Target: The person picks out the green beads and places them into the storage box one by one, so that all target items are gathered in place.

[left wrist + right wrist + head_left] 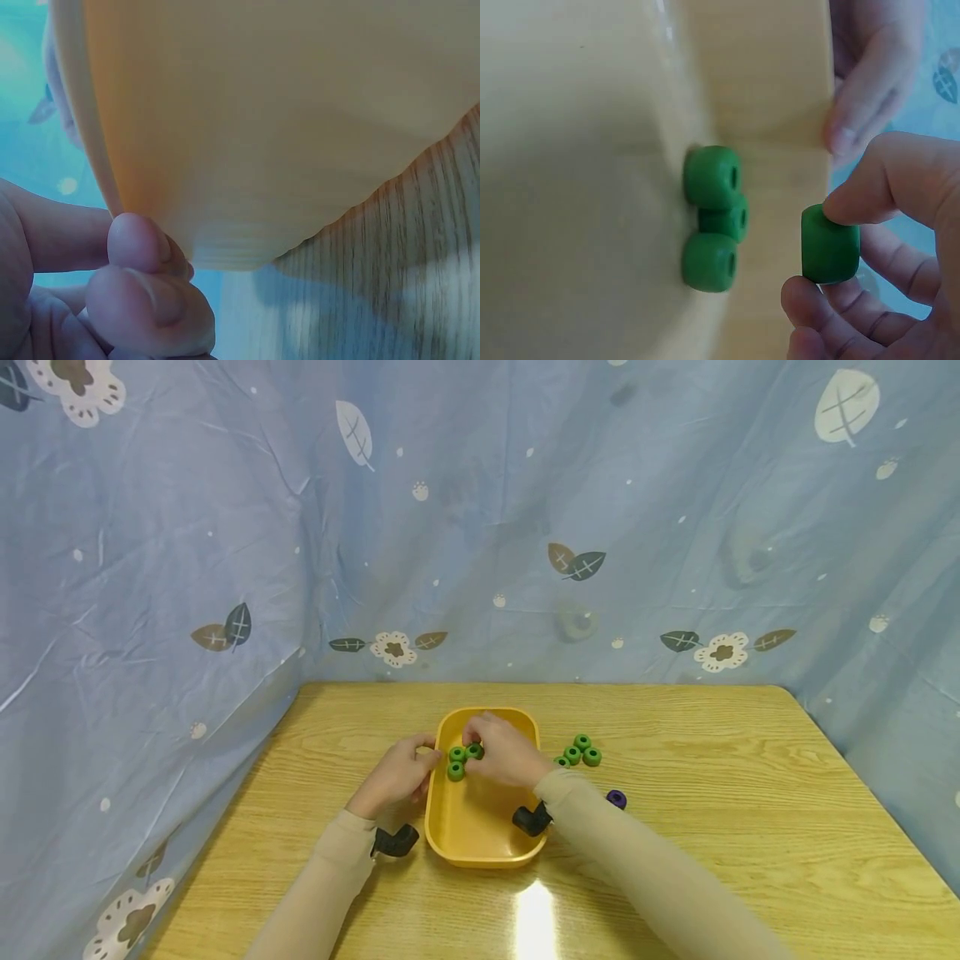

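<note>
A yellow plastic tray [487, 827] stands on the table, with several green barrel-shaped beads in it, each with a hole. My right hand [504, 752] is over the tray's far part. Between thumb and fingers it pinches one green bead [830, 244], held apart from a cluster of green beads [711, 178] against the tray's side wall. On the left side, my left hand [405, 770] grips the tray's rim. Its curled fingertips [154, 307] show at the rim in the left wrist view, beside the tray's outer wall [247, 127].
To the right of the tray lie several more green beads [582, 742] on the wooden table [720, 793]. A purple bead [617, 799] sits by my right sleeve. Behind the table hangs a blue patterned cloth [480, 527]. Black wrist mounts [395, 841] jut from both wrists.
</note>
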A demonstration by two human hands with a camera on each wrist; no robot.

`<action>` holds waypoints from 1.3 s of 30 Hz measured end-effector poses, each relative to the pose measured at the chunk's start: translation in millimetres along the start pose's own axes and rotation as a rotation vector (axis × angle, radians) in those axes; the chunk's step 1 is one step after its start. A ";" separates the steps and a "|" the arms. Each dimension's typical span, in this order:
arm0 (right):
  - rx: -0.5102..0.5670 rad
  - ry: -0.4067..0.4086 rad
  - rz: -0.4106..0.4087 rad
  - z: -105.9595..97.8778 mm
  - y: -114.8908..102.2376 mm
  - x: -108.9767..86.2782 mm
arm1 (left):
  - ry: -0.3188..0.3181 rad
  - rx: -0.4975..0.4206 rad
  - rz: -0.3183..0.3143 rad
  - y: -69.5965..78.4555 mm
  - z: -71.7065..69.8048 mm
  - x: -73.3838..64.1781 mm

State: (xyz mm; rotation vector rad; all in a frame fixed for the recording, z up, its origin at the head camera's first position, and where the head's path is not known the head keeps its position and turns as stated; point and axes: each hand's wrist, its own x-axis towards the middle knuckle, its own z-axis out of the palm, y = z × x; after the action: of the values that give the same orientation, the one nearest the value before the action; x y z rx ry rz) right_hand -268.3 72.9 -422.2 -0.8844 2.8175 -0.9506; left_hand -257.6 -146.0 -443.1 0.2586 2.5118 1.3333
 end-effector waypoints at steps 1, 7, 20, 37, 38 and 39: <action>-0.012 -0.007 0.003 2.2 0.4 1.5 | -0.001 -0.001 0.000 -0.4 -0.1 -0.1; -0.056 -0.051 0.025 14.3 3.9 6.1 | -0.008 0.001 0.016 -1.2 -1.0 -0.6; -0.075 -0.081 0.070 22.6 8.7 7.1 | -0.009 -0.011 0.012 -2.0 -0.6 0.7; -0.067 -0.089 0.092 23.6 11.5 8.0 | -0.011 -0.015 0.019 -2.8 -0.8 0.7; -0.065 -0.089 0.093 23.6 11.6 8.1 | -0.011 -0.015 0.020 -2.6 -0.8 0.7; -0.061 -0.090 0.097 23.7 11.5 8.1 | -0.011 -0.015 0.020 -2.7 -0.8 0.9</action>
State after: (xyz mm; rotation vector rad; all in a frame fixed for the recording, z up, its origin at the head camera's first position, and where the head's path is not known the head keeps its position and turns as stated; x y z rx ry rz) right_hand -276.0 63.2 -446.8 -0.7681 2.7980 -0.7966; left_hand -258.8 -147.9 -445.0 0.2880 2.4952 1.3540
